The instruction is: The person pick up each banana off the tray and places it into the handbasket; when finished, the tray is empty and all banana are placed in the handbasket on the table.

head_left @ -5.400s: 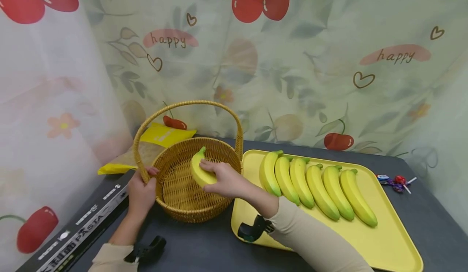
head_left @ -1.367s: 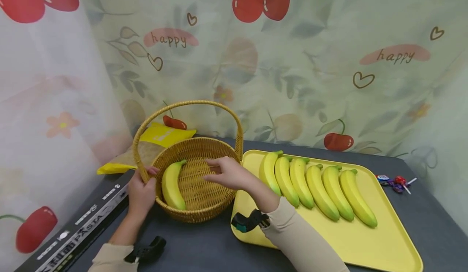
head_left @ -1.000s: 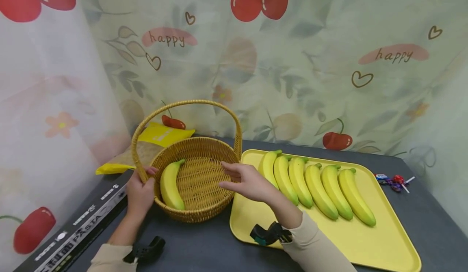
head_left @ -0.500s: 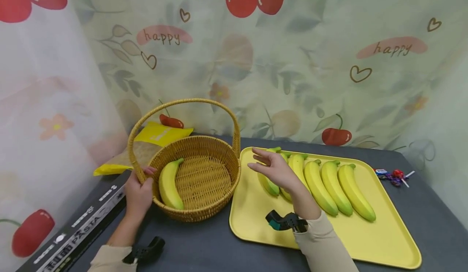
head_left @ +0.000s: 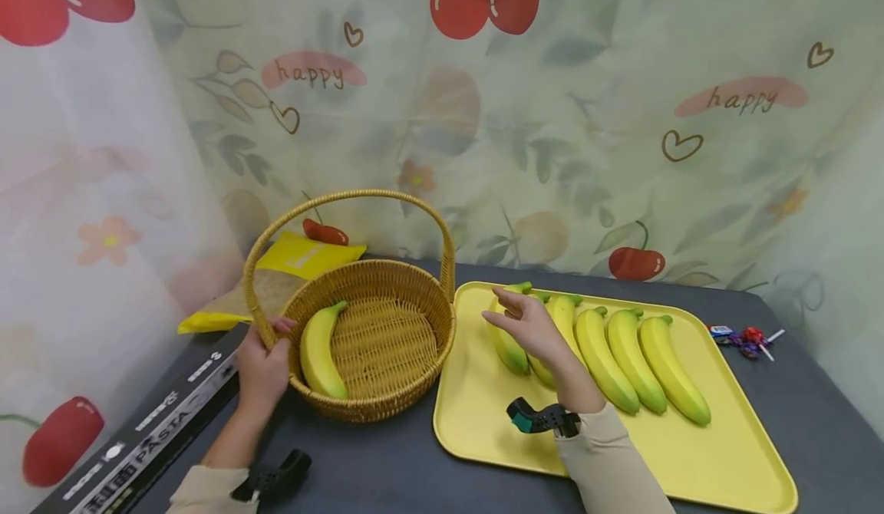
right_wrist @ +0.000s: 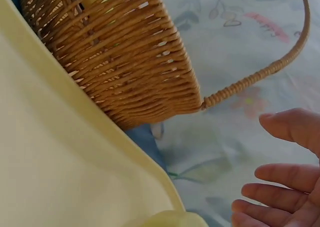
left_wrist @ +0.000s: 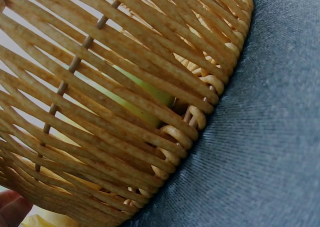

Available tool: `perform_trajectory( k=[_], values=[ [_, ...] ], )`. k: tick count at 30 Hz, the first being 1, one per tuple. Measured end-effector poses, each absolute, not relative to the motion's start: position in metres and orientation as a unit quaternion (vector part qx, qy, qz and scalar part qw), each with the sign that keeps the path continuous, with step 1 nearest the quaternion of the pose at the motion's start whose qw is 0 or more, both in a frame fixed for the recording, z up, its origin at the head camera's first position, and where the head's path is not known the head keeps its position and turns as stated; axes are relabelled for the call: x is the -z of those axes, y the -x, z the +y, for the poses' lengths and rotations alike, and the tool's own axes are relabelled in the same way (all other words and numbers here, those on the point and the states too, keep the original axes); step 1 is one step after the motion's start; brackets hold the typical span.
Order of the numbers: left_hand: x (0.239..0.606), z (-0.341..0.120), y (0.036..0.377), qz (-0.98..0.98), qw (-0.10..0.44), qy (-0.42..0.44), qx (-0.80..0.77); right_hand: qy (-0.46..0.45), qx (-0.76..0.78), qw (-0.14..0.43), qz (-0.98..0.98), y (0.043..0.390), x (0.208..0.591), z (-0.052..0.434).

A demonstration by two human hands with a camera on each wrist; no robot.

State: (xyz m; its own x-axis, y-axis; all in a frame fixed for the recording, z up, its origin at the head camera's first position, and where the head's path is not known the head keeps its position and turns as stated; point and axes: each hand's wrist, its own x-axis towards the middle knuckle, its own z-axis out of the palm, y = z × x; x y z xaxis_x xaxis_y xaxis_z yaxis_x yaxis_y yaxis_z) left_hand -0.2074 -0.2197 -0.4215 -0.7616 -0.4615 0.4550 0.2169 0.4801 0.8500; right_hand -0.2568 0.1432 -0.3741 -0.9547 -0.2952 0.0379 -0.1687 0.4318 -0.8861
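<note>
A round wicker basket with a tall hoop handle stands left of centre. My left hand grips its left side, where the handle meets the rim. Inside, against the left wall, lies one yellow banana; its green shows through the weave in the left wrist view. My right hand hovers over the left end of the yellow tray, thumb and fingers apart, holding nothing. It partly hides the leftmost bananas in a row of several, such as this banana. The right wrist view shows its spread fingers.
Behind the basket lies a yellow and brown packet. A long black pasta box runs along the left side. Wrapped lollipops lie right of the tray. A printed curtain closes off the back.
The right hand earlier held the banana over the basket; that banana now lies inside, released. The right hand has moved right, over the tray. The left hand keeps its grip.
</note>
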Motion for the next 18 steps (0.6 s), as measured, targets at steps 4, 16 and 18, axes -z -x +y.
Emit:
perform_trajectory(
  k=[4,16,18],
  values=[
    [0.422,-0.221,0.207,-0.797,0.328,-0.075,0.502,0.123,0.516,0.049,0.847,0.260,0.381,0.145],
    [0.421,-0.219,0.207,-0.794,0.333,-0.070,0.503,0.120,0.498,0.008,0.859,0.270,0.400,0.141],
    [0.421,-0.219,0.207,-0.795,0.331,-0.073,0.503,0.118,0.497,0.011,0.859,0.271,0.402,0.140]
  ],
)
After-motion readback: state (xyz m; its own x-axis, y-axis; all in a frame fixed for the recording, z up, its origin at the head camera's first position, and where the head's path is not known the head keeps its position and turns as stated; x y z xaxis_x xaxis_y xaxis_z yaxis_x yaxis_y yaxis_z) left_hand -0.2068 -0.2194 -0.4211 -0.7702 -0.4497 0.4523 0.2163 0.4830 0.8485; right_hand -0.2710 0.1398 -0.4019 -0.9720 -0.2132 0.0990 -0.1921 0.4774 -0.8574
